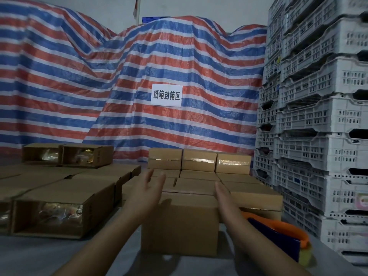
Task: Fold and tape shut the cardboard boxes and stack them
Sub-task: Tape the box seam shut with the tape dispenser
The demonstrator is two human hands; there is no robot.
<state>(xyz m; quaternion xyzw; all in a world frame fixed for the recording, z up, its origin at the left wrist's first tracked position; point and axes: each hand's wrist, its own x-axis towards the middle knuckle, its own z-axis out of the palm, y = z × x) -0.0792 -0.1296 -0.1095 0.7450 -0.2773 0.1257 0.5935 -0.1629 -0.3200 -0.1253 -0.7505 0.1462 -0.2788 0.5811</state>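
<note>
A closed cardboard box (180,224) stands on the grey table in front of me. My left hand (148,189) hovers open just off its upper left corner, fingers straight, palm turned inward. My right hand (224,194) lies flat along the box's right top edge, fingers straight. Behind it are rows of taped boxes (199,162), three standing on top at the back. To the left lie several unsealed boxes (59,210) on their sides, open ends showing packets inside. An orange and blue tape dispenser (278,234) lies at the right.
A striped red, white and blue tarpaulin (99,80) with a white paper sign (166,95) hangs behind. Tall stacks of white plastic crates (318,116) stand close on the right. Bare grey table surface (59,253) runs along the near edge.
</note>
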